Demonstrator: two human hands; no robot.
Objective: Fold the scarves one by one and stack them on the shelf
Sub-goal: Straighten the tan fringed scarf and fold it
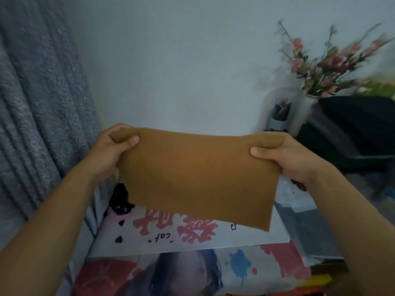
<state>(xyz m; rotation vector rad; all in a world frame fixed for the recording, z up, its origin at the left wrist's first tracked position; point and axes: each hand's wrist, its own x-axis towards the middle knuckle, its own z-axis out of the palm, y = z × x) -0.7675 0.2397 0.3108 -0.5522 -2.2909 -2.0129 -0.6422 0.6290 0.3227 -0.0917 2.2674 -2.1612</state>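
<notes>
A folded tan-brown scarf (198, 176) hangs in the air in front of me as a flat rectangle, its lower edge free. My left hand (111, 150) pinches its top left corner with the thumb on the near side. My right hand (286, 157) grips the top right corner, thumb pressed on the front. Below the scarf lies a white shelf top (192, 242) covered by a printed cloth with a black cat and pink characters.
A grey-blue curtain (42, 103) hangs at the left. At the right stand a vase of pink flowers (324, 67), a pen holder (280, 118) and a black object (352, 129). A paint-splash printed fabric (213, 272) lies nearest to me.
</notes>
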